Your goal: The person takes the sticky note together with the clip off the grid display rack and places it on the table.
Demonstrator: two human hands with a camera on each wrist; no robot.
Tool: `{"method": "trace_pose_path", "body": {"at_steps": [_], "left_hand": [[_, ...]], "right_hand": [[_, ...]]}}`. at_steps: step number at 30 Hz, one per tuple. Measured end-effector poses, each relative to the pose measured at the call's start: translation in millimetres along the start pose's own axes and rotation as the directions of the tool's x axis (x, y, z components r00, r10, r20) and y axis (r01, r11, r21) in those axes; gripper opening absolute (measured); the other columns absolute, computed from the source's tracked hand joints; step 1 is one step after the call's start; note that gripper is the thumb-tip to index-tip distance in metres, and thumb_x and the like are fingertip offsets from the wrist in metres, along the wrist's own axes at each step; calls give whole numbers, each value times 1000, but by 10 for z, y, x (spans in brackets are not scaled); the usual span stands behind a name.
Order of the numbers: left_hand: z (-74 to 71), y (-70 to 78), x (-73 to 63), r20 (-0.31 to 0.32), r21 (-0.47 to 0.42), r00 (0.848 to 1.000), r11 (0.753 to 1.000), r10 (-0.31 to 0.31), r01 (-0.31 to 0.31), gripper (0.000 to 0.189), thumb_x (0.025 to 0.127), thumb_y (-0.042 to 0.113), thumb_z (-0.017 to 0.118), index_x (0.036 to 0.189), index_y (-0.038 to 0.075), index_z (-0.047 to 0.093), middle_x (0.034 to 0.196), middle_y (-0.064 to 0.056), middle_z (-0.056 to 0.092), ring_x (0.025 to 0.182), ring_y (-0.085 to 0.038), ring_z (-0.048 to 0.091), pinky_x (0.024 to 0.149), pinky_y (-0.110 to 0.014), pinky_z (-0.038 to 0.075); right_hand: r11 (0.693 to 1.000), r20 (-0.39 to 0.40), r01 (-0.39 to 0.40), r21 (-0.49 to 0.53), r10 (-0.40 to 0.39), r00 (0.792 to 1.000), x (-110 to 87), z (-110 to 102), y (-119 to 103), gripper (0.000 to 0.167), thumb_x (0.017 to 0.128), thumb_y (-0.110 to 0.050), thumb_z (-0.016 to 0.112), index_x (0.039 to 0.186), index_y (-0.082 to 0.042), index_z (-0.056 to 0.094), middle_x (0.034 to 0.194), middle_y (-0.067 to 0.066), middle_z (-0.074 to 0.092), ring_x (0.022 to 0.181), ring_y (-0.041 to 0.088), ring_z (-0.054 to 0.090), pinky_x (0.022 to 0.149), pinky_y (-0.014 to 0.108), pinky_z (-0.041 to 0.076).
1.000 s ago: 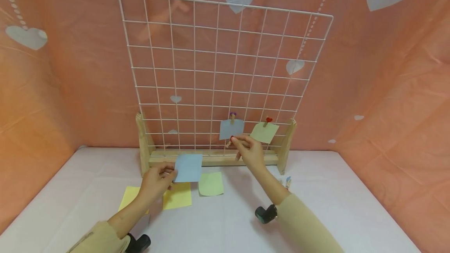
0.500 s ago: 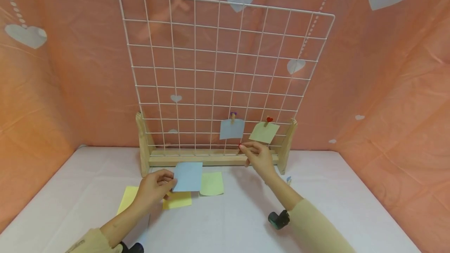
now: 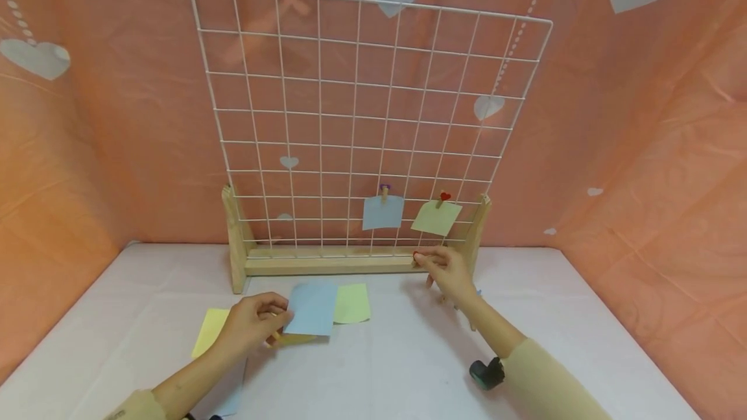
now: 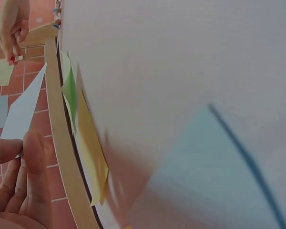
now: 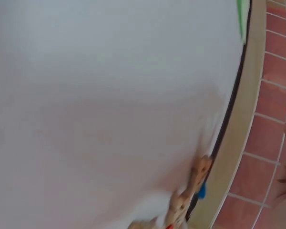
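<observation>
Between its thumb and fingers my left hand [image 3: 254, 324] pinches a blue paper note [image 3: 311, 307] by its left edge, low over the table. That note overlaps a yellow note [image 3: 294, 339] and part of a pale green note [image 3: 353, 303] in the head view. My right hand [image 3: 449, 273] pinches a small wooden clothespin with a red top [image 3: 415, 256], in front of the rack's lower right. Higher up on the white wire grid [image 3: 337, 115], clothespins hold another blue note [image 3: 382, 214] and a yellow-green note [image 3: 438, 220].
Wooden feet and a base bar [image 3: 327, 267] support the grid. Another yellow note [image 3: 209, 332] lies by my left forearm, and a blue sheet [image 3: 229, 394] is nearer me. Several loose clothespins [image 5: 199, 174] lie beside the base under my right hand. An orange curtain surrounds the table.
My left hand has lowered the blue note toward the table. My right hand has moved right and down, away from the hanging blue note, still pinching the clothespin.
</observation>
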State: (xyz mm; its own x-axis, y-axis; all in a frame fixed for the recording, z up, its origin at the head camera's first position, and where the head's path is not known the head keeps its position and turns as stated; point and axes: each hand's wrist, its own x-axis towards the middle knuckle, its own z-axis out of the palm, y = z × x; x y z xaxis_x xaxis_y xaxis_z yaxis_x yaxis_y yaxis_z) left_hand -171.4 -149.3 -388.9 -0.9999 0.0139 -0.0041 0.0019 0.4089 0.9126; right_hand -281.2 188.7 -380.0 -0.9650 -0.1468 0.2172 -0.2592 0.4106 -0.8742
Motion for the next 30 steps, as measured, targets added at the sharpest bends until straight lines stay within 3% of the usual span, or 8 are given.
{"method": "trace_pose_path", "body": {"at_steps": [6,12,17,25,30], "left_hand": [[-21,-22,-20,42,1,999,1000,1,-1,22,88,11,67,100,-8,64,72,-7,66,54,-16,61,50,-26,53],[-54,-62,-37,144,-9,988,999,50,-49,22,92,15,63,96,-6,66,65,-5,62,54,-13,59,51,-25,53],[-77,-89,-46,242,-39,966,996,88,-81,23,92,15,63,95,-7,66,67,-6,62,55,-12,60,52,-25,54],[-105,-140,-69,311,-99,950,995,30,0,21,88,10,67,95,-10,62,68,-4,64,55,-13,62,52,-26,56],[-132,-163,-80,382,-146,924,988,18,41,20,86,8,68,93,-8,59,67,-3,64,54,-11,62,51,-23,55]], "right_hand": [[997,35,-23,-69,26,999,-68,-117,58,27,92,-19,64,110,1,66,91,16,72,58,30,60,47,24,44],[987,33,-104,-123,109,993,-132,-190,130,30,91,-24,66,109,-1,66,87,16,72,53,21,62,46,31,50],[984,81,-107,-145,119,990,-172,-270,199,29,90,-23,67,108,0,67,83,15,72,55,21,64,45,31,50],[979,192,-61,-192,98,977,-205,-400,250,25,87,-22,70,96,1,70,77,12,70,60,16,57,49,23,45],[976,241,-79,-203,128,962,-230,-445,269,26,87,-23,71,94,1,69,70,11,67,54,15,53,46,22,42]]}}
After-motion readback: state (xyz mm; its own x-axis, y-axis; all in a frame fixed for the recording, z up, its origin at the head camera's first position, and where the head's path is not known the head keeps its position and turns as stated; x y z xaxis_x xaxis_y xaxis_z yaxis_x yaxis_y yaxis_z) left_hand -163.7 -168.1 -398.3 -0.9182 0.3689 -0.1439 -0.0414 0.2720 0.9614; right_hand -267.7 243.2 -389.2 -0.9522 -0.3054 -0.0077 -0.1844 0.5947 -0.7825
